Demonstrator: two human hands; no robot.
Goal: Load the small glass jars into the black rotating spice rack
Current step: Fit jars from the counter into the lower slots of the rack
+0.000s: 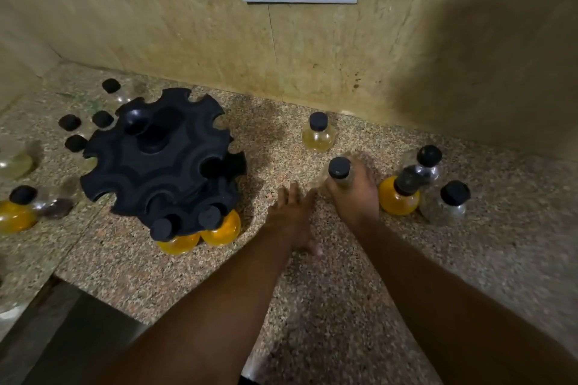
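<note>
Right hand (352, 194) grips a clear jar (340, 173) by its neck, out to the right of the black rack (162, 159); left hand (292, 216) lies open beside it, fingers straight, holding nothing. Early going, I'd say: two yellow jars (220, 228) sit in the lower tier, the top slots gape, and loose jars (318, 134) wait on both sides.

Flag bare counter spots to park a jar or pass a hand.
Free: the speckled granite counter along the near edge, between the forearms; also the strip between the black rotating spice rack and the pale-yellow glass jar by the wall. Crowded: black-lidded jar cluster right of the right hand, and loose jars left of the rack.
</note>
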